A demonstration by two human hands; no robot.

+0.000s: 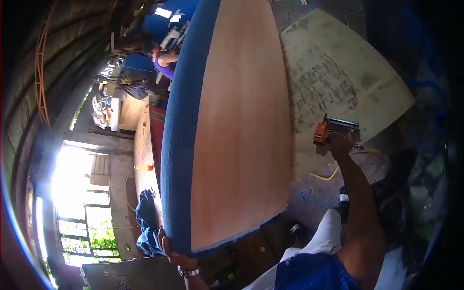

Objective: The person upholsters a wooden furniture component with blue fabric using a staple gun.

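Our right hand [340, 144] gripped an orange-and-black power tool [320, 133], apart from the long pale-wood, blue-edged panel [241, 121]. Our left hand [171, 250] seemingly steadied its near corner, grip unclear; moving the tool called for that support.

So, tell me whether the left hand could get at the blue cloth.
Probably yes: the left hand looks close to the blue cloth, with nothing visible between, though it may have to leave the panel.
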